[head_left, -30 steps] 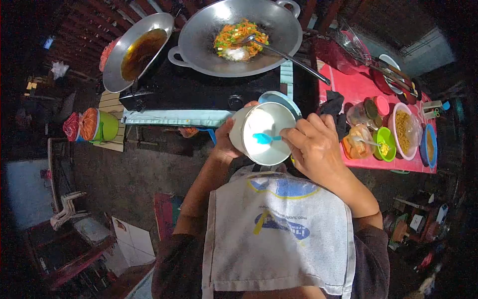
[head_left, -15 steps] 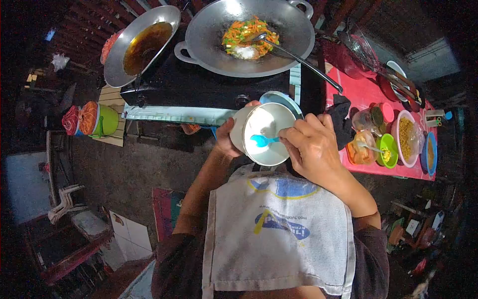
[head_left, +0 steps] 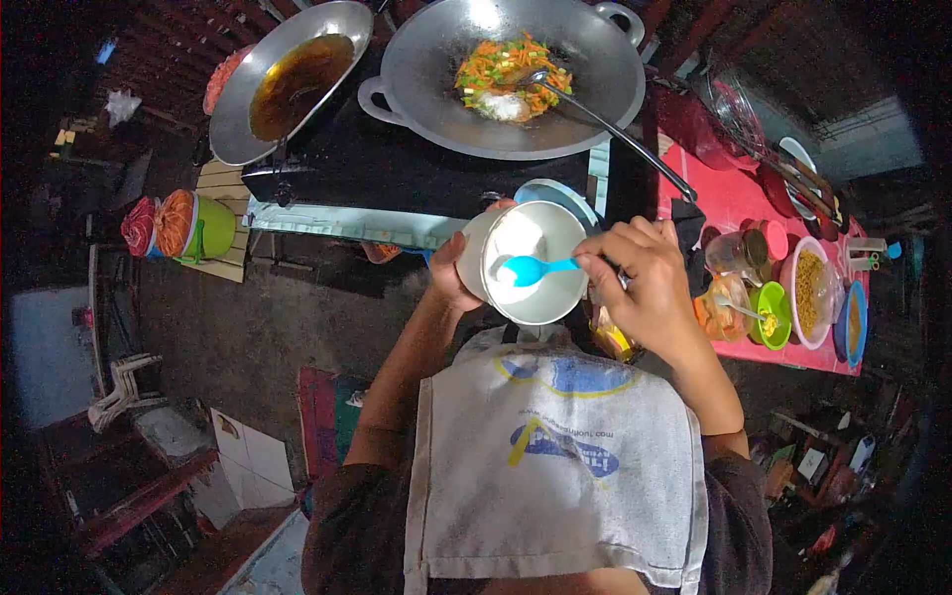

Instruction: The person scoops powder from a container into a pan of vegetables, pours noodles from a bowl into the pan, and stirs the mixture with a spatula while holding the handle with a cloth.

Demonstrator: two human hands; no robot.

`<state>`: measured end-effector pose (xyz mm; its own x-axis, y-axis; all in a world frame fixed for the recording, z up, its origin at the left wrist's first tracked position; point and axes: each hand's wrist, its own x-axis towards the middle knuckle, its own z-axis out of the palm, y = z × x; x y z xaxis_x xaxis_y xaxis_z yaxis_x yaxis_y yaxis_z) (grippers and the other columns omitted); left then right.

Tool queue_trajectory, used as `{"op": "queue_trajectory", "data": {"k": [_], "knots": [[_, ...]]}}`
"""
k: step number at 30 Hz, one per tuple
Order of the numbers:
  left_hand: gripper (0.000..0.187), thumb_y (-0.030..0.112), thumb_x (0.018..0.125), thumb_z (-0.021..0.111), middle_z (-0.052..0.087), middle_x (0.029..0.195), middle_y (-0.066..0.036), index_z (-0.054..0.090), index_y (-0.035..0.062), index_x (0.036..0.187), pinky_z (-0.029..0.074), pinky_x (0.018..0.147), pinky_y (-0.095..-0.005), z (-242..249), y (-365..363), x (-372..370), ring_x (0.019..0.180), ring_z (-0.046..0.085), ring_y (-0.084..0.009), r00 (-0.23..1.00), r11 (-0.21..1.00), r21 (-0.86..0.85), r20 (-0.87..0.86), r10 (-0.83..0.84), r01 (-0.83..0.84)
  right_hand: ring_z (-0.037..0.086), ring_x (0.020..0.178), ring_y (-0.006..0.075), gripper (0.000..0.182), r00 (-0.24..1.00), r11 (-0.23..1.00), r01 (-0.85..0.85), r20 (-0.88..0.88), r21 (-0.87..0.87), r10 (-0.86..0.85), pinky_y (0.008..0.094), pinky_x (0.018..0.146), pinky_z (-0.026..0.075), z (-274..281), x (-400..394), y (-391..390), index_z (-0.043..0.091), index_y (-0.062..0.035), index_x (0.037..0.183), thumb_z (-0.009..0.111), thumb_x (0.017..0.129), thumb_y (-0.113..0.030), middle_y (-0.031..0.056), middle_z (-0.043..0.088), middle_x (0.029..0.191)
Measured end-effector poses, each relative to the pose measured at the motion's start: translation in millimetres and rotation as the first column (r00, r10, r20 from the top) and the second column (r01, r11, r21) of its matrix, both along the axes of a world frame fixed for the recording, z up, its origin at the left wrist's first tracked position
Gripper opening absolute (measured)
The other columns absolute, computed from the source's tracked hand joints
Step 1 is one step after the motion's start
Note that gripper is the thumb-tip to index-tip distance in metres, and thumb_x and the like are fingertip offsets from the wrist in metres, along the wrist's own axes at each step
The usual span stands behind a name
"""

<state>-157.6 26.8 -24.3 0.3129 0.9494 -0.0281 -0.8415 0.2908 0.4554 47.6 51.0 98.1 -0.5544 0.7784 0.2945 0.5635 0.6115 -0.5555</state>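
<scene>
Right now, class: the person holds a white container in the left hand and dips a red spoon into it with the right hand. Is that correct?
Not quite. In the head view the spoon is blue, not red. The rest stands: the left hand holds the white container and the right hand holds the spoon in it.

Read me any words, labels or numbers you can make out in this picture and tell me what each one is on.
Apron: a blue and yellow logo with one line of small print, seen upside down from this view and too blurred to read.
Jars and bowls on the red table: no readable labels.
White container in the left hand, blue spoon in the right hand: no text visible.
Nothing else legible.
</scene>
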Motion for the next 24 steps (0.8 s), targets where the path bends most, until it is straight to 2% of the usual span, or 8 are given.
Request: {"op": "queue_trajectory", "data": {"k": [13,16,18,20,21,22,23,24], "knots": [[0.082,0.051,0.067,0.063,0.045,0.122,-0.015,0.033,0.0041,0.128,0.038,0.096,-0.0429,-12,-3,-21,0.114,0.045,-0.0292,0.997,0.997,-0.034,-0.042,0.071,-0.072,0.052,0.069,0.0231,0.006,1.000,0.995,-0.009,0.023,-0.097,0.012,0.0337,0.068,0.033,-5,-14,16,0.063,-0.0067,0.075,0.062,0.075,-0.012,0.0070,0.058,0.068],[0.082,0.053,0.069,0.060,0.044,0.124,-0.015,0.033,0.0046,0.129,0.036,0.097,-0.0443,-18,-3,-29,0.116,0.043,-0.0302,0.997,0.997,0.022,-0.028,0.071,-0.070,0.057,0.076,0.0198,0.009,0.996,0.981,0.018,-0.077,-0.192,-0.033,0.0304,0.073,0.037,-6,-6,31,0.064,-0.0042,0.082,0.061,0.077,-0.011,0.0078,0.064,0.079],[0.081,0.055,0.072,0.057,0.041,0.128,-0.015,0.033,0.0051,0.131,0.036,0.098,-0.0464,-19,-8,-33,0.119,0.041,-0.0307,0.992,0.992,-0.032,-0.015,0.125,-0.125,0.059,0.078,0.0162,0.009,0.937,0.917,0.047,-0.301,-0.395,-0.178,0.0278,0.072,0.041,-3,-4,48,0.065,-0.0035,0.083,0.061,0.079,-0.011,0.0084,0.065,0.080],[0.079,0.056,0.074,0.054,0.039,0.131,-0.015,0.033,0.0057,0.132,0.035,0.098,-0.0490,-24,-10,-38,0.120,0.040,-0.0311,0.994,0.993,0.024,0.000,0.113,-0.113,0.059,0.080,0.0139,0.011,0.879,0.927,0.171,-0.374,-0.334,-0.297,0.0251,0.072,0.043,1,-4,68,0.065,-0.0030,0.086,0.060,0.081,-0.011,0.0097,0.065,0.083],[0.080,0.057,0.074,0.053,0.040,0.131,-0.016,0.033,0.0057,0.132,0.036,0.097,-0.0506,-26,-12,-39,0.119,0.041,-0.0326,0.985,0.986,-0.023,-0.057,0.165,-0.167,0.057,0.075,0.0154,0.010,0.857,0.951,0.255,-0.415,-0.176,-0.307,0.0274,0.073,0.041,2,-8,81,0.065,-0.0061,0.086,0.061,0.080,-0.012,0.0058,0.063,0.079],[0.081,0.059,0.073,0.052,0.040,0.131,-0.016,0.034,0.0057,0.132,0.036,0.096,-0.0523,-27,-15,-41,0.118,0.042,-0.0341,0.969,0.972,-0.068,-0.117,0.216,-0.224,0.057,0.075,0.0154,0.010,0.858,0.954,0.250,-0.419,-0.164,-0.296,0.0274,0.073,0.041,4,-13,90,0.065,-0.0061,0.086,0.061,0.080,-0.012,0.0058,0.063,0.079],[0.078,0.058,0.075,0.050,0.042,0.130,-0.015,0.035,0.0068,0.131,0.035,0.097,-0.0522,-26,-18,-42,0.119,0.042,-0.0336,0.975,0.974,-0.080,-0.089,0.204,-0.212,0.055,0.073,0.0162,0.010,0.914,0.933,0.336,-0.284,0.130,-0.289,0.0290,0.073,0.039,6,-17,99,0.065,-0.0088,0.087,0.062,0.078,-0.013,0.0034,0.062,0.077],[0.078,0.058,0.075,0.050,0.042,0.130,-0.015,0.035,0.0068,0.131,0.035,0.097,-0.0522,-27,-21,-43,0.119,0.042,-0.0336,0.973,0.973,-0.068,-0.086,0.213,-0.219,0.053,0.071,0.0170,0.012,0.936,0.836,0.352,-0.146,0.422,-0.320,0.0307,0.074,0.038,8,-22,108,0.066,-0.0114,0.089,0.063,0.077,-0.013,0.0010,0.060,0.076]]}}
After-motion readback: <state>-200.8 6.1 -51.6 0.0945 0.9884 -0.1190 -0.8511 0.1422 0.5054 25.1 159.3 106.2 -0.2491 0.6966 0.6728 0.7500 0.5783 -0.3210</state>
